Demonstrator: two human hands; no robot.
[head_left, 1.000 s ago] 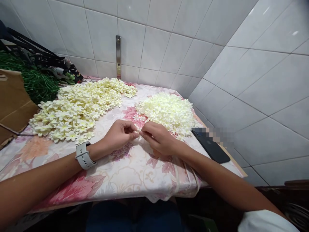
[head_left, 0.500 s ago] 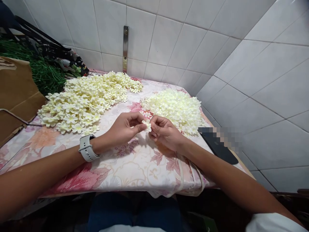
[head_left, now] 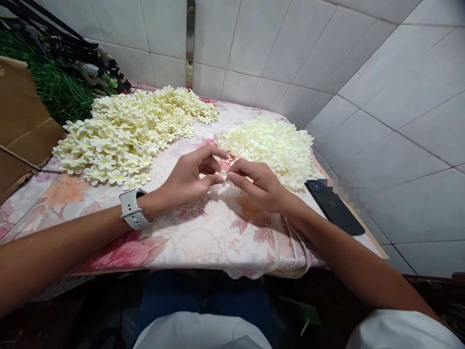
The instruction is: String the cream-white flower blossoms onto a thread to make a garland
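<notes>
Between my two hands is a small artificial flower (head_left: 223,175), pale with a yellowish middle, held just above the tablecloth. My left hand (head_left: 183,180) is closed at its edge, the thumb touching it and the index finger arched above. From the other side, my right hand (head_left: 258,183) pinches it between thumb and index finger. Fingertips cover part of the flower. Beyond my left hand lies a large heap of cream flowers with yellow centres (head_left: 123,133). Behind my right hand is a second heap of whiter flowers (head_left: 272,145).
A black phone (head_left: 336,207) lies at the table's right edge. On the left are a cardboard box (head_left: 22,126), green grass-like strands (head_left: 60,94) and a dark patterned cloth (head_left: 85,60). White tiled walls (head_left: 276,43) border the back and right. A floral tablecloth (head_left: 196,247) covers the table.
The view has tipped downward, showing more of my lap. My left index finger has lifted off the flower, and the flower has turned between my fingers.
</notes>
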